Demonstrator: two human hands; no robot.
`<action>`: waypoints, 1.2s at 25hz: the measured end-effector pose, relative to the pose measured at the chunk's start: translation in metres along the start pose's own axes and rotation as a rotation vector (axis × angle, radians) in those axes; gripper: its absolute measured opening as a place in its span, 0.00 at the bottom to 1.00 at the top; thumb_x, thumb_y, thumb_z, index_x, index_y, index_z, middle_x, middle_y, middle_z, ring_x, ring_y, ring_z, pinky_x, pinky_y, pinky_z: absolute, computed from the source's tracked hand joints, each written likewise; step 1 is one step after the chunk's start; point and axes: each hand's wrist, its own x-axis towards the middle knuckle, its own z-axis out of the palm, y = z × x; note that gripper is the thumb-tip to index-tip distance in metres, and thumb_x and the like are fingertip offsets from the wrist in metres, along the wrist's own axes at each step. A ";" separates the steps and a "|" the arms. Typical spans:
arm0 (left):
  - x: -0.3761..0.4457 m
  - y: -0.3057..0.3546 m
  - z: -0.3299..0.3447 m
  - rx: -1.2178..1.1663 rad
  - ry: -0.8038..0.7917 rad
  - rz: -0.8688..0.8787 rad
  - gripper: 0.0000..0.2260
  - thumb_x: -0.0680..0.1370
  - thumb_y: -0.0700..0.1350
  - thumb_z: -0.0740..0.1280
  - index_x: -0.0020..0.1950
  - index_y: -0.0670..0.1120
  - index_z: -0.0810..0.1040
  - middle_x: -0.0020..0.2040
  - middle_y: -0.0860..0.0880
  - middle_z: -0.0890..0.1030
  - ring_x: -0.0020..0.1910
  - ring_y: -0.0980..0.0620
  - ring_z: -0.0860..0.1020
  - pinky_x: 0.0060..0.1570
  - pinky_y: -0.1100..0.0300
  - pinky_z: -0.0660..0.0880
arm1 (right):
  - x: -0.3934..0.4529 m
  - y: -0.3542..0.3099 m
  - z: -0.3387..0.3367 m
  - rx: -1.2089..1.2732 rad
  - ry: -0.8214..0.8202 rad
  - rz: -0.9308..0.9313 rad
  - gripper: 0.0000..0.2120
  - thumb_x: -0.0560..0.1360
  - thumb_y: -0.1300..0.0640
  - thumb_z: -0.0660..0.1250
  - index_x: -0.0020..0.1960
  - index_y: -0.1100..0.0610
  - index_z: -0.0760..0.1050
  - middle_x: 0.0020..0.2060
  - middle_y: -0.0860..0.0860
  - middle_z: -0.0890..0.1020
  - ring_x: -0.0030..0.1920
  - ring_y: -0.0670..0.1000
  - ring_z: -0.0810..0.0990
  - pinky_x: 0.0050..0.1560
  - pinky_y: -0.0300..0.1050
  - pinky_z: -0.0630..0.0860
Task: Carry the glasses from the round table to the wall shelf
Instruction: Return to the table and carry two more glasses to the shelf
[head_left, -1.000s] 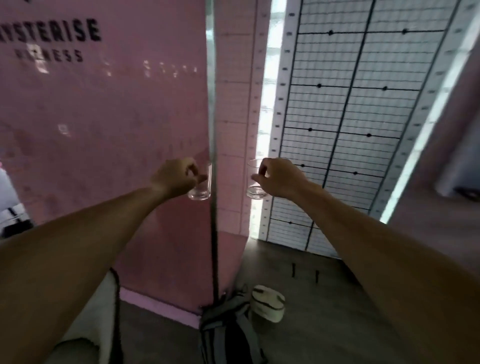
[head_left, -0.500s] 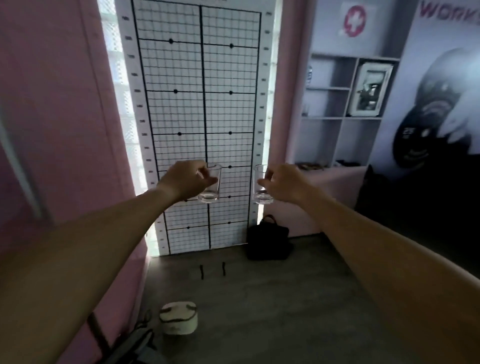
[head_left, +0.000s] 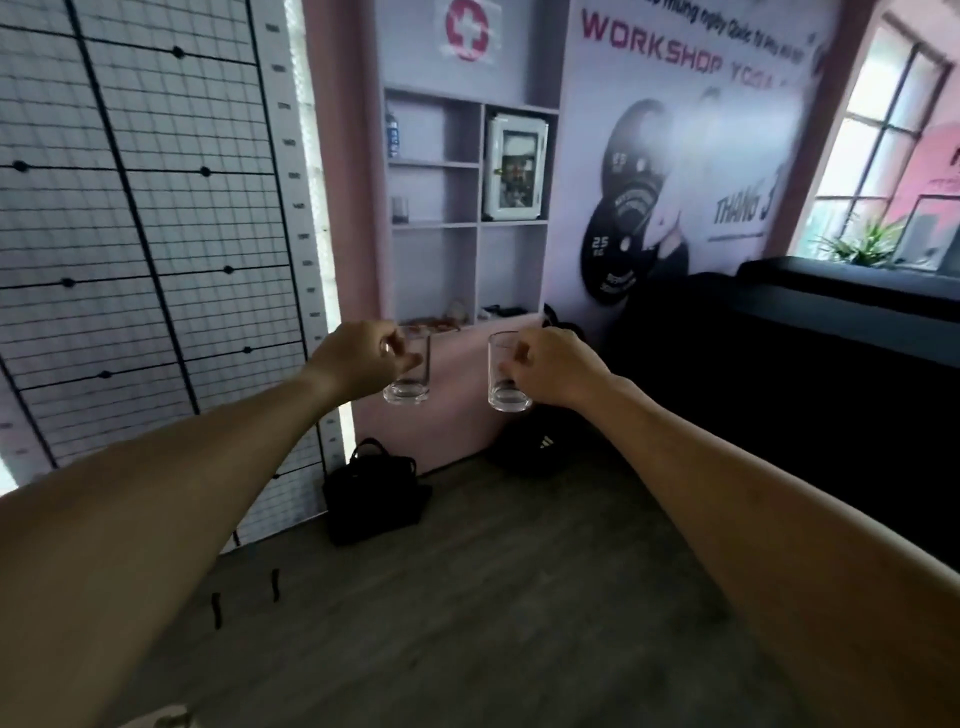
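Both arms are stretched forward, each hand carrying a clear, empty drinking glass upright. My left hand (head_left: 358, 358) grips the left glass (head_left: 410, 382) by its rim and side. My right hand (head_left: 553, 366) holds the right glass (head_left: 506, 387) the same way. The two glasses hang about a hand's width apart in mid-air. Straight ahead, beyond them, is the wall shelf (head_left: 475, 224), a pale grid of open compartments. One small glass (head_left: 399, 210) stands in its left middle compartment. The round table is out of view.
A black handbag (head_left: 374, 493) sits on the wooden floor below the shelf, and a dark backpack (head_left: 540, 449) beside it. A grid chart (head_left: 140, 218) covers the wall at left. A framed picture (head_left: 515, 166) stands in the shelf. A dark padded bench (head_left: 831, 332) fills the right.
The view has swung right: the pink wall and grid chart slid left, and the wall shelf now sits ahead and closer. Both hands keep their glasses in the same grip.
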 end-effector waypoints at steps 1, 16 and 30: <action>0.012 0.017 0.016 -0.023 -0.020 0.003 0.09 0.72 0.55 0.73 0.40 0.52 0.77 0.39 0.52 0.80 0.44 0.48 0.78 0.42 0.58 0.71 | -0.003 0.022 -0.008 -0.011 -0.002 0.037 0.09 0.74 0.47 0.65 0.40 0.52 0.76 0.46 0.54 0.84 0.49 0.58 0.82 0.45 0.47 0.75; 0.218 0.158 0.217 -0.175 -0.146 0.248 0.12 0.69 0.59 0.72 0.37 0.53 0.77 0.36 0.57 0.79 0.37 0.57 0.77 0.38 0.59 0.70 | 0.044 0.257 -0.062 -0.074 0.111 0.336 0.13 0.74 0.46 0.67 0.48 0.55 0.79 0.50 0.54 0.82 0.50 0.57 0.80 0.52 0.53 0.78; 0.476 0.106 0.323 -0.152 -0.149 0.222 0.09 0.72 0.56 0.72 0.41 0.53 0.78 0.42 0.50 0.81 0.44 0.48 0.79 0.41 0.58 0.69 | 0.302 0.387 -0.013 -0.087 0.092 0.305 0.10 0.74 0.47 0.66 0.46 0.54 0.78 0.49 0.55 0.83 0.49 0.57 0.81 0.51 0.53 0.78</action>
